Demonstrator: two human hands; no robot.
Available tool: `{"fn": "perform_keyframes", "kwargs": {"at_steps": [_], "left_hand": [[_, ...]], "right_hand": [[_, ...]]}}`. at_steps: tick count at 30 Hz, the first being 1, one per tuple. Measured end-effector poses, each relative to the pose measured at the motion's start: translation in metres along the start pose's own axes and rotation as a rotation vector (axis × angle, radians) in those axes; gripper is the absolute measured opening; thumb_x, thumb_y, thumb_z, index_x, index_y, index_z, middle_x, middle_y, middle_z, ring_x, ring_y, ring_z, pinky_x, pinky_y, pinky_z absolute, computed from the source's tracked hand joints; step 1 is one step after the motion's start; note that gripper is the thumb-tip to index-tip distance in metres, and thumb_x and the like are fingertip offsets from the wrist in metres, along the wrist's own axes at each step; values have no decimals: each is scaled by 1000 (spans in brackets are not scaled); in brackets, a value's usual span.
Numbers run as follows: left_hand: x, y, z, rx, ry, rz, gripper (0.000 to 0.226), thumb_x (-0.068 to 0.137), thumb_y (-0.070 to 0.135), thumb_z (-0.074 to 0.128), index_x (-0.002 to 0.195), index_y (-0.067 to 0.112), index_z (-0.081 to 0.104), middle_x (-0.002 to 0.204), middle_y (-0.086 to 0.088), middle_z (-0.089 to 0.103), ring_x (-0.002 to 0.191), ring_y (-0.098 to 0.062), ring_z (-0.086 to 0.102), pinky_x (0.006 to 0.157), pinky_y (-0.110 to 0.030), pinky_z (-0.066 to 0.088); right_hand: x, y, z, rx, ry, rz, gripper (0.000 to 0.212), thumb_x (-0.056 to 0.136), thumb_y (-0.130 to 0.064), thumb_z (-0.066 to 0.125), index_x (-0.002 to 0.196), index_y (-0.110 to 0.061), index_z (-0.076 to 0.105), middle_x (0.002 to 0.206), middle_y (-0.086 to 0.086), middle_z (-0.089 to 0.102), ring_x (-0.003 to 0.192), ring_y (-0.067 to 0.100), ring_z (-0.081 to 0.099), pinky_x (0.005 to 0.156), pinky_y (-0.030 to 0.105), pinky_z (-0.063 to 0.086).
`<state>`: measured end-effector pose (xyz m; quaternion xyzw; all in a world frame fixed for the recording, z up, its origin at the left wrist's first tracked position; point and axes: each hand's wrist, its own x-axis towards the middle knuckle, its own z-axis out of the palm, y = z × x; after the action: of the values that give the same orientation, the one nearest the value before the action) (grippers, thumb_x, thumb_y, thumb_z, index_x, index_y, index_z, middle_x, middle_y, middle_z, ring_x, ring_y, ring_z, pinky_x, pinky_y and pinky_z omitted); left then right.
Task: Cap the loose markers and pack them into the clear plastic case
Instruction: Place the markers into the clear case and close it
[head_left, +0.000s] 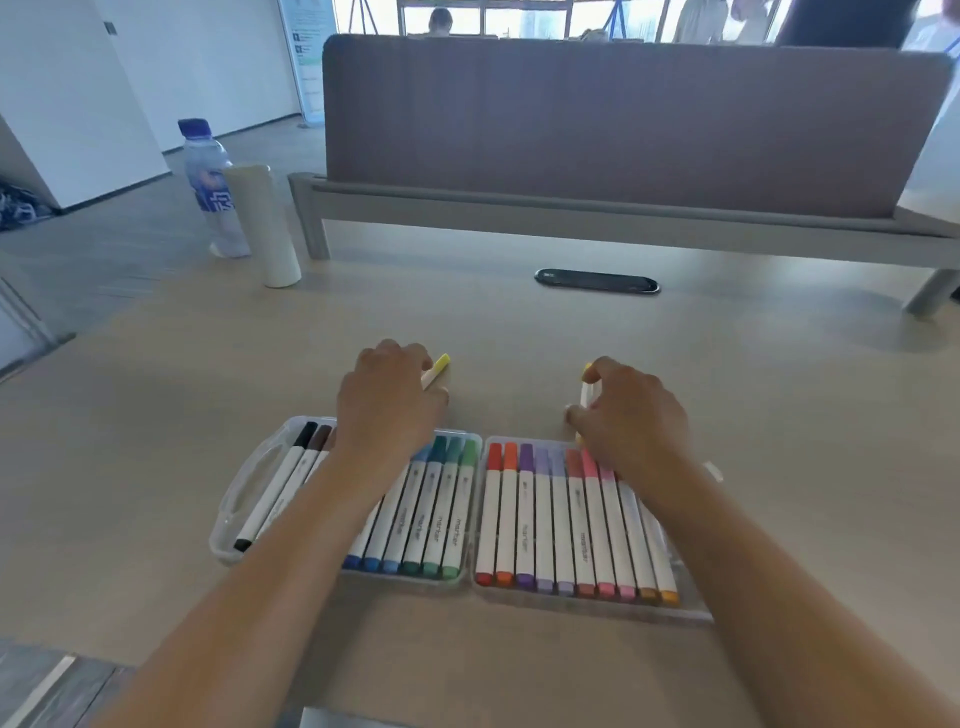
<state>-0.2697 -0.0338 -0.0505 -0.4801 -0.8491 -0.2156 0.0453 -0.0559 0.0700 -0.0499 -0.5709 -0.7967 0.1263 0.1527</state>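
The clear case (249, 483) lies open on the desk (156, 389), both halves lined with capped markers (524, 514). Just beyond it, the left hand (387, 400) grips a yellow marker (436, 370), and the right hand (631, 410) has its grip clamped on another marker (586, 389), yellow-tipped.

Single head-worn wide-angle view, looking forward and down over the desk (519, 322). Both forearms enter from the bottom edge; the open marker case (467, 582) sits close, low-centre. Grey divider panel (623, 124) and windows fill the far top. Edges bow from lens distortion.
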Motion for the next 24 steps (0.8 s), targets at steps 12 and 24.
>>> {"fn": "perform_keyframes", "kwargs": {"at_steps": [12,24], "left_hand": [[8,2,11,-81,-19,-27,21,91,25,62,110,21,70,104,0,68,91,-22,63,79,-37,52],[-95,99,-22,-597,35,18,17,87,29,70,102,22,75,78,14,66,76,-6,62,72,-28,51]], "right_hand": [[-1,7,2,286,110,17,28,85,-35,71,111,-25,71,83,-14,69,87,17,65,76,32,47],[-105,61,-53,294,214,79,22,83,-35,74,103,-32,64,76,-14,68,75,9,64,67,31,48]]}}
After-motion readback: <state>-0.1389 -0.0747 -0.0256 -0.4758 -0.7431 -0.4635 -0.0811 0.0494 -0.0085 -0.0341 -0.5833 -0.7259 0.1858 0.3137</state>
